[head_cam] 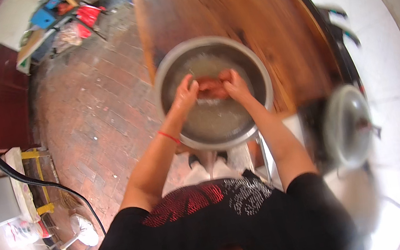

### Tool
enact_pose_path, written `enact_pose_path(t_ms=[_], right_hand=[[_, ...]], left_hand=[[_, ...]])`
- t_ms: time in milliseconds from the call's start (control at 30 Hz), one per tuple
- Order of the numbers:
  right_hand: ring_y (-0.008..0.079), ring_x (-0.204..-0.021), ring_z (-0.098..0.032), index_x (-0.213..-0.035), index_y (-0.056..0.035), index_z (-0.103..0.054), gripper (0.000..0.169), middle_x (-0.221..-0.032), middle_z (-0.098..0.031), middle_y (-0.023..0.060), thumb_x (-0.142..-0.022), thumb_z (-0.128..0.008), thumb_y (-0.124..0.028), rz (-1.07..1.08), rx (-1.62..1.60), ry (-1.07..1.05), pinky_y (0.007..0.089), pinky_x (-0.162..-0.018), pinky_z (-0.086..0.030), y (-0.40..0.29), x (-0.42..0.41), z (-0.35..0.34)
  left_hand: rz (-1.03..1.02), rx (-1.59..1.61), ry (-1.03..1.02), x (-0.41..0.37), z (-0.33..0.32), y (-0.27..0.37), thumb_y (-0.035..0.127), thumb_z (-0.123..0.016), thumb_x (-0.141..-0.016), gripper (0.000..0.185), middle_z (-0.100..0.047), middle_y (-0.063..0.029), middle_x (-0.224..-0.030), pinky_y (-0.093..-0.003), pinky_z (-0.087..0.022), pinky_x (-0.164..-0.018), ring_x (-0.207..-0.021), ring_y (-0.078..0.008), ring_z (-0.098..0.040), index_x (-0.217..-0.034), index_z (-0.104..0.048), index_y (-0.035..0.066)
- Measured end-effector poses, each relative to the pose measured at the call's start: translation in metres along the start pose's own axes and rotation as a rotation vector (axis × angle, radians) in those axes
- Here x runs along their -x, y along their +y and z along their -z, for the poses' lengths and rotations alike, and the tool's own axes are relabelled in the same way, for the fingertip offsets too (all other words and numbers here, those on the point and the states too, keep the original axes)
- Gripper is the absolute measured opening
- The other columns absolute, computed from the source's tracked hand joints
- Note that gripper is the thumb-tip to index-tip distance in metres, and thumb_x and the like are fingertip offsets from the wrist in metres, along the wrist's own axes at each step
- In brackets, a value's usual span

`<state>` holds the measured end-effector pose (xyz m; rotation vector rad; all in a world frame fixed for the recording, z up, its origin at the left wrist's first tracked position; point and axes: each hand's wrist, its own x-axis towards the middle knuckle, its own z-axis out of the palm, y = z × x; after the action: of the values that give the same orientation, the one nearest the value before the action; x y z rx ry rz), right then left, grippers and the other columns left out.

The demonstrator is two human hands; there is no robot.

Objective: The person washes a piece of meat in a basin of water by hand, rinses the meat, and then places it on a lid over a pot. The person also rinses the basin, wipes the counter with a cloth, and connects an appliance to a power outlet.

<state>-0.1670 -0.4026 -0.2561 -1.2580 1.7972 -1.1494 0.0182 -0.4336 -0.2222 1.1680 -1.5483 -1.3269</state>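
A wide metal basin [266, 85] of cloudy water [216, 124] is in front of me, partly over the wooden tabletop. Between my hands a wet, reddish piece of material [211, 87] stretches across the middle of the basin; blur hides whether it is cloth or something else. My left hand [187, 93], with a red cord on the forearm, grips its left end. At the opposite end, the fingers of my right hand [233, 83] are curled around it. Both hands are within the basin's rim, at or just above the water.
The wooden tabletop [202, 0] extends beyond the basin. A pot with a glass lid [347, 127] stands close to my right forearm. Brick flooring [88, 104] lies to the left, with a dark red cabinet [5, 103] along the wall. A black cable [12, 174] crosses the left side.
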Motion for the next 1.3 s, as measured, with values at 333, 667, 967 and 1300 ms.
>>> enact_pose_path(t_ms=[333,667,967,1300], right_hand=[[0.0326,-0.083,-0.061,-0.085,-0.0060,-0.062,0.029,-0.085,-0.063,0.0181,-0.064,-0.065,-0.025,0.026,0.413,-0.361,0.0402,-0.071,-0.048,0.008,0.006,-0.001],[0.0305,-0.083,-0.061,-0.096,-0.0092,-0.056,0.030,-0.089,-0.062,0.0152,-0.067,-0.060,-0.003,0.347,0.533,-0.679,0.0351,-0.073,-0.048,-0.165,0.015,0.048],[0.0162,-0.083,-0.058,-0.092,-0.0029,-0.056,0.038,-0.082,-0.058,0.0076,-0.061,-0.044,0.015,0.358,0.183,-0.714,0.0237,-0.075,-0.044,-0.176,-0.042,0.068],[0.0305,-0.110,-0.051,-0.100,-0.0099,-0.056,0.037,-0.111,-0.057,0.0113,-0.066,-0.063,0.003,0.883,0.487,-0.624,0.0397,-0.090,-0.044,-0.145,0.055,0.033]], left_hand=[[-0.116,-0.431,-0.267,-0.014,0.003,0.004,0.020,-0.027,-0.095,0.038,-0.050,-0.0172,-0.124,-0.0376,-0.033,-0.101,-0.117,-0.0295,-0.045,-0.122,-0.048,0.004],[0.308,0.480,-0.683,0.004,0.000,0.033,0.070,-0.011,-0.082,0.083,-0.049,-0.0126,-0.123,-0.0331,-0.030,-0.100,-0.106,-0.0287,-0.052,-0.135,-0.035,0.011],[0.369,0.762,-0.720,0.028,-0.001,0.050,0.082,-0.014,-0.071,0.093,-0.054,-0.0094,-0.110,-0.0379,-0.035,-0.094,-0.087,-0.0255,-0.058,-0.127,-0.043,0.013],[0.570,1.315,-0.438,0.017,-0.012,0.028,0.052,-0.057,-0.079,0.041,-0.061,-0.0047,-0.081,-0.0302,-0.049,-0.059,-0.071,-0.0168,-0.059,-0.090,-0.057,0.013]])
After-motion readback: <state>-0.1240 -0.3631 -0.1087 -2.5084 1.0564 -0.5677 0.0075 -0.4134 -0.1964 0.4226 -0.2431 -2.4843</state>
